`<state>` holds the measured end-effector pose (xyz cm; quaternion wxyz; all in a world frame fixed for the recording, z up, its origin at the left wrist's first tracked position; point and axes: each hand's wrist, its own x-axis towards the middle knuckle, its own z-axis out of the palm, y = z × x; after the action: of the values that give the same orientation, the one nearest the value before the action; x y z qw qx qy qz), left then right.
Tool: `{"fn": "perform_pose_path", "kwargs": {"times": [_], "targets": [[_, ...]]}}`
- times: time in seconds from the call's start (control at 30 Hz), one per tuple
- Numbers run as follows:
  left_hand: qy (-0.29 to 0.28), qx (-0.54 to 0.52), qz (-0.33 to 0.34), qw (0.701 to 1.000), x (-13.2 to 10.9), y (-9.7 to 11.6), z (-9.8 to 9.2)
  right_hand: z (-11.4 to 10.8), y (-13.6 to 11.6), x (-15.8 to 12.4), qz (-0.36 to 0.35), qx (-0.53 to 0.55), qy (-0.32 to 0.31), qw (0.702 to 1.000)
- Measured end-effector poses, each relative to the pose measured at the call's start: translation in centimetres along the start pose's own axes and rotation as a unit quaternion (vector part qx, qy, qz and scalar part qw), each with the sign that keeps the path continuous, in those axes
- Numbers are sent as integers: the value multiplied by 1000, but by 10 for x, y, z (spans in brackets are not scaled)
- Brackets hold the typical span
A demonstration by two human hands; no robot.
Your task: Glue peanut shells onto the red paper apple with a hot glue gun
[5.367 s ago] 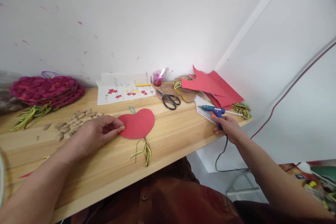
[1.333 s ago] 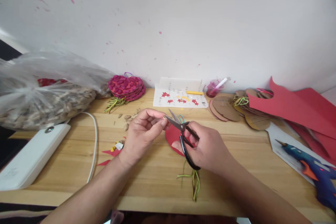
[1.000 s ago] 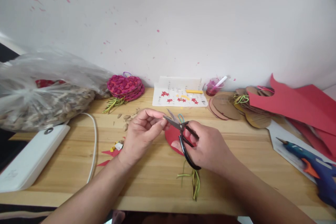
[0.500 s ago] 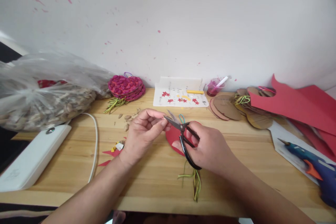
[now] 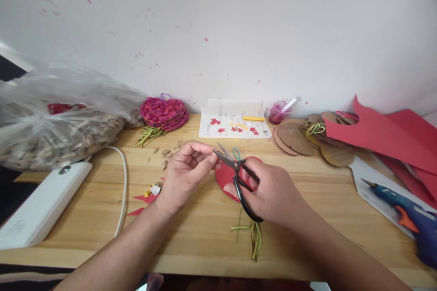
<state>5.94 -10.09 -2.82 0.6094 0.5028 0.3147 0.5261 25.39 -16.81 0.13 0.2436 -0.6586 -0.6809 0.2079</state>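
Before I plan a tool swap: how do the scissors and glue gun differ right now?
The scissors are in the right hand; the glue gun lies unheld. The scissors are black and dark metal; the glue gun is blue with an orange trigger. The scissors stand open; the glue gun runs out of view. Both point toward the picture's upper left.

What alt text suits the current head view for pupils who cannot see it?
A right hand holds slightly open black scissors at something tiny pinched in the left hand, above a red cutout on a wooden table. A glue gun lies right, a plastic bag left.
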Motion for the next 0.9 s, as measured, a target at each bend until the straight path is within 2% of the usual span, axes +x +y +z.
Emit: {"fn": "perform_pose_path", "kwargs": {"times": [0.6,0.9], "targets": [[-6,-80,-34,996,4,2,2,-3,2,-1,6,-29,-18,999],[16,-104,-64,992,4,5,5,-5,4,0,0,-49,-27,998]]}}
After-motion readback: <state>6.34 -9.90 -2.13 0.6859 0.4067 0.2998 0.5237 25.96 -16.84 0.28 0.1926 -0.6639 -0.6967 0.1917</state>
